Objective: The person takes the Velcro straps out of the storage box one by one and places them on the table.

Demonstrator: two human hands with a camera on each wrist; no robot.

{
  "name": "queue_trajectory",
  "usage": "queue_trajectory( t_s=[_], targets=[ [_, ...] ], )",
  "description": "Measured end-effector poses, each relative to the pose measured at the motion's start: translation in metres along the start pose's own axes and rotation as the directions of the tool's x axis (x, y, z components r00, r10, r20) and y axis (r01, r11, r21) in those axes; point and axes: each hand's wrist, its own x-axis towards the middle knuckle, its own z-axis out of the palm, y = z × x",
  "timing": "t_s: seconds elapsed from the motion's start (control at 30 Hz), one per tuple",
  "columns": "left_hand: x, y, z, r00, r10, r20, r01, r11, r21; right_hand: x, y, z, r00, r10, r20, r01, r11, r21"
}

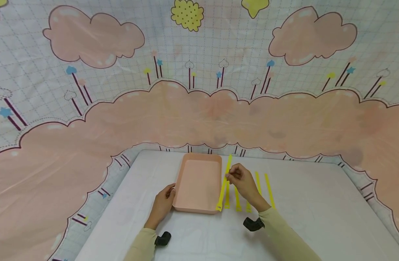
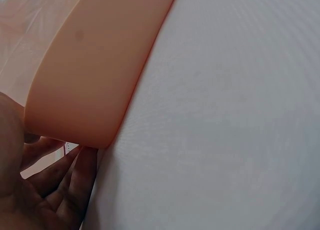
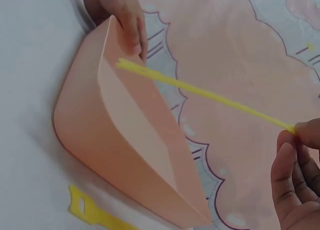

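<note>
A shallow pink tray (image 1: 199,185) lies on the white table. My left hand (image 1: 163,203) grips its left wall near the front corner; the left wrist view shows curled fingers (image 2: 82,182) against the tray's outer wall (image 2: 95,85). With thumb and fingertips, my right hand (image 1: 243,181) pinches a long yellow cable tie strap (image 1: 224,188). That strap (image 3: 205,94) is held above the table, its slotted end by the tray's right rim. Beneath and beside my right hand, several more yellow straps (image 1: 269,190) lie in a row, partly hidden by the hand and forearm.
The white table (image 1: 316,203) extends to both sides of the tray. Behind it hangs a printed cloth (image 1: 199,116) with clouds and stars. A dark wrist camera (image 1: 163,238) sits by the left sleeve, another camera (image 1: 253,224) by the right one.
</note>
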Motion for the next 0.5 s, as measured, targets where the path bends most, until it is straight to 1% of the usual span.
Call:
queue_trajectory(
  t_s=[0.33,0.5],
  targets=[
    [-0.001,0.001,0.000,1.000,0.001,0.003,-0.001,1.000,-0.014,-0.004,0.005,-0.014,0.998,0.052,-0.048,-0.051,0.999,0.010],
    [0.000,0.002,-0.001,1.000,0.003,-0.001,-0.003,1.000,-0.006,-0.006,0.009,-0.024,0.994,0.085,-0.063,-0.086,0.996,-0.023]
  ],
)
